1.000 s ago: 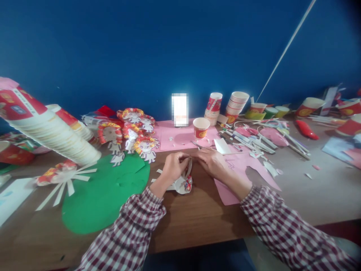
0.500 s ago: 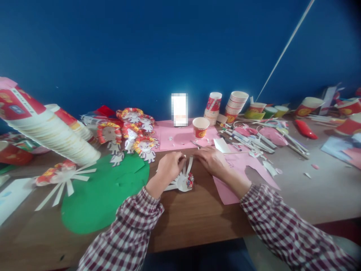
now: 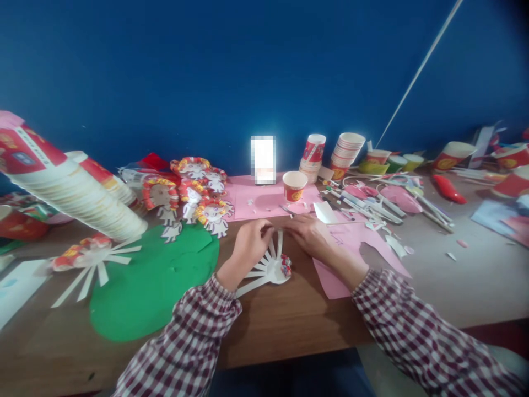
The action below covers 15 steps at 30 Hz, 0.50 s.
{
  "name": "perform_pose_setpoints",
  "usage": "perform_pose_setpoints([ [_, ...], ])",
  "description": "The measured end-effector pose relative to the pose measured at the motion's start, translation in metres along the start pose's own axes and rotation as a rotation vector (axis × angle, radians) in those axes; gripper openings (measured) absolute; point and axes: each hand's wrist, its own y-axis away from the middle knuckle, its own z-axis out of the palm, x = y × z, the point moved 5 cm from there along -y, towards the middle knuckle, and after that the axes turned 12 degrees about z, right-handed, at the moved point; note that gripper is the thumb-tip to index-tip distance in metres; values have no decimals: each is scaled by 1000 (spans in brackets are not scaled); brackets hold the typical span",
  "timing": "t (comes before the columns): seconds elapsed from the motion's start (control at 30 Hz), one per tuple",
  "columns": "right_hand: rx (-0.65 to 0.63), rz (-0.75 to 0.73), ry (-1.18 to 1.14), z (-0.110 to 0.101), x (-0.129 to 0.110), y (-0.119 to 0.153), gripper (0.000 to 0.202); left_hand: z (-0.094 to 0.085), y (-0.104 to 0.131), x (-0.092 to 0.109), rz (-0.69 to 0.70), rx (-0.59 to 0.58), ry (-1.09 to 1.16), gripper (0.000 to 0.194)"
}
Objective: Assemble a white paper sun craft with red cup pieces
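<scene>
- Head view, the work: the white paper piece with a round base and fanned strips (image 3: 275, 272) lies on the brown wooden counter (image 3: 285, 331), below and between the two hands.
- Head view, done: a small red, multicoloured curled cluster (image 3: 285, 266) sits at the right edge of its base. Red-and-yellow ringed paper figures (image 3: 212, 212) in a group at the back left look finished, as far as one can judge.
- Head view, left over: the strips on the upper and left sides run out straight, so most of this piece seems undone. A second cut piece with white strips (image 3: 99, 256), at the left by the green paper sheet (image 3: 136, 309), is curled along one side only.
- Head view, left hand (image 3: 253, 241): thumb and fingers are drawn together near the upper strip ends; whether a strip is pinched between them cannot be told.
- Head view, right hand (image 3: 308, 236): the fingers bend inward, tips close to the end of one upright strip; contact is too small to confirm, and so is any grip.
</scene>
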Motion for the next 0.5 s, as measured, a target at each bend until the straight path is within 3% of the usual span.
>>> perform_pose_setpoints([
  [0.1, 2, -15, -62, -5, -5, 0, 25, 5, -1, 1, 49, 49, 113, 26],
  [0.2, 21, -30, -119, -7, -8, 1, 24, 13, -1, 2, 79, 16, 176, 34],
  [0.5, 78, -11, -142, -1, -1, 1, 19, 14, -3, 2, 9, -2, 294, 32],
])
